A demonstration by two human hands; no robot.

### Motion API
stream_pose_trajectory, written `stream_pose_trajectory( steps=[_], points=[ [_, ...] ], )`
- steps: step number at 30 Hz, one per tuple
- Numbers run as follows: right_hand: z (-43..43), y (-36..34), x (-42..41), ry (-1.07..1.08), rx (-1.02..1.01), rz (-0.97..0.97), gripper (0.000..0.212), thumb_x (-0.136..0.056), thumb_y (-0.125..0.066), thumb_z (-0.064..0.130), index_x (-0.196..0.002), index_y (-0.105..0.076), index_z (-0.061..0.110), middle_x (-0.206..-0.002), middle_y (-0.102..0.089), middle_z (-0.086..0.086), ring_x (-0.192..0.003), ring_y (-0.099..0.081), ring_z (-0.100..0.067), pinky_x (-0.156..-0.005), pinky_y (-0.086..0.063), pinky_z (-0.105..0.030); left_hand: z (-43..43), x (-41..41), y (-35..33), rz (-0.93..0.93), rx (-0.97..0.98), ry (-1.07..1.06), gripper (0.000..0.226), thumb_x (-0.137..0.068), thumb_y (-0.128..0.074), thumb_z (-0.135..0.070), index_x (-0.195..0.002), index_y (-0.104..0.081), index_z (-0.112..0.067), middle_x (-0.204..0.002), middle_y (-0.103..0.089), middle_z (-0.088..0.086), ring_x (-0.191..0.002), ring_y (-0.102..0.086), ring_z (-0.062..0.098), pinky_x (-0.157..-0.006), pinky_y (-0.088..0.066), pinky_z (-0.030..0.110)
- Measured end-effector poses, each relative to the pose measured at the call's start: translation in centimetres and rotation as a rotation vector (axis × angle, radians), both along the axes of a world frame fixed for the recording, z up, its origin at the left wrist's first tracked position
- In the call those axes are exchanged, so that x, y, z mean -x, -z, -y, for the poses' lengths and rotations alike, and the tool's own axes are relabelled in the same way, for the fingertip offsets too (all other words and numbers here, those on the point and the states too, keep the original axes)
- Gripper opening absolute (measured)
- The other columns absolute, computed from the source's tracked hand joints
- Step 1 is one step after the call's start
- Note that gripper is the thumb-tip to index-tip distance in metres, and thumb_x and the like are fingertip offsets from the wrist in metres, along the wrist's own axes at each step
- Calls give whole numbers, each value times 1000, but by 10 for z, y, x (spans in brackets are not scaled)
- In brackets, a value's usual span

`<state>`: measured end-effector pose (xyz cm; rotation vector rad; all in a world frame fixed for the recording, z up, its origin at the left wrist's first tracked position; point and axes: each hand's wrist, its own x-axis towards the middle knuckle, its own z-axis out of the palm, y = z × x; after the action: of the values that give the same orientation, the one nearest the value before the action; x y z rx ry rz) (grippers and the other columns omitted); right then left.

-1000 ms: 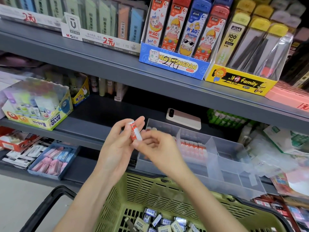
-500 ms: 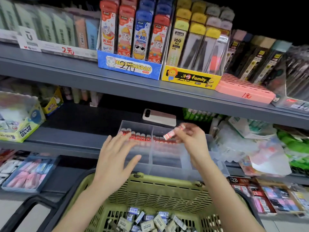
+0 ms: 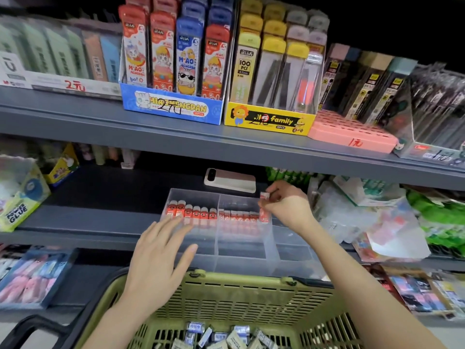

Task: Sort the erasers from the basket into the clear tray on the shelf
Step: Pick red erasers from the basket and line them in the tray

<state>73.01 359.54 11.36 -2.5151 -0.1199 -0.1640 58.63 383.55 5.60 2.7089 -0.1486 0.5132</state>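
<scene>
Right hand (image 3: 286,207) pinches one red-white eraser (image 3: 264,196) at the fingertips, just above the right end of the eraser row (image 3: 239,215) standing in the clear tray (image 3: 273,248) on the shelf (image 3: 88,222). Left hand (image 3: 156,255) is spread flat over the tray's near-left part; contact unclear. Best done by keeping it upright, slotting it tight beside the last one, and not knocking the row. More lie in the basket (image 3: 251,293), nearer.

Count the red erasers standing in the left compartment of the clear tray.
6. The red erasers stand side by side in one row at the back of the clear tray, in its left compartment. The left hand partly covers the leftmost ones, so more could be hidden.
</scene>
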Motion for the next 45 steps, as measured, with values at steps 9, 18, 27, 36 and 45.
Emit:
stream_pose_trajectory(
  steps=[9,18,27,36,45],
  points=[
    [-62,13,0,-55,-131,-175,27,-69,-80,27,-74,-56,17,-79,-68,-2,-77,-65,-20,-72,-52,-30,1,3,-4,-13,36,-5,54,-93,-32,-46,-120,-65,-13,-129,-60,6,-124,-52,25,-104,-39,45],
    [-72,20,-2,-127,-162,-305,24,-77,-73,6,-100,-70,5,-101,-71,-13,-89,-67,-26,-81,-53,-26,1,2,-4,-17,28,3,53,-94,-32,-45,-120,-65,-13,-129,-60,6,-123,-53,25,-103,-39,43],
    [-71,13,24,-62,19,-84,22,-80,-70,25,-99,-65,15,-97,-70,-2,-96,-62,-19,-81,-44,-26,-1,3,-5,-50,76,31,59,-93,-29,-49,-125,-61,-11,-135,-55,8,-130,-46,26,-107,-36,43],
    [-17,74,176,-468,-54,344,18,-87,-58,31,-88,-68,16,-81,-66,8,-78,-51,2,-74,-41,-15,-11,41,-3,-18,154,85,45,-93,-43,-40,-125,-60,-13,-140,-50,6,-136,-38,24,-111,-22,32],
    [-14,180,240,-729,182,-424,31,-85,-62,42,-105,-68,18,-103,-69,2,-95,-60,-11,-93,-43,-24,-16,111,2,4,103,112,38,-89,-47,-32,-103,-72,-7,-109,-66,7,-106,-57,29,-97,-38,37]
  ],
)
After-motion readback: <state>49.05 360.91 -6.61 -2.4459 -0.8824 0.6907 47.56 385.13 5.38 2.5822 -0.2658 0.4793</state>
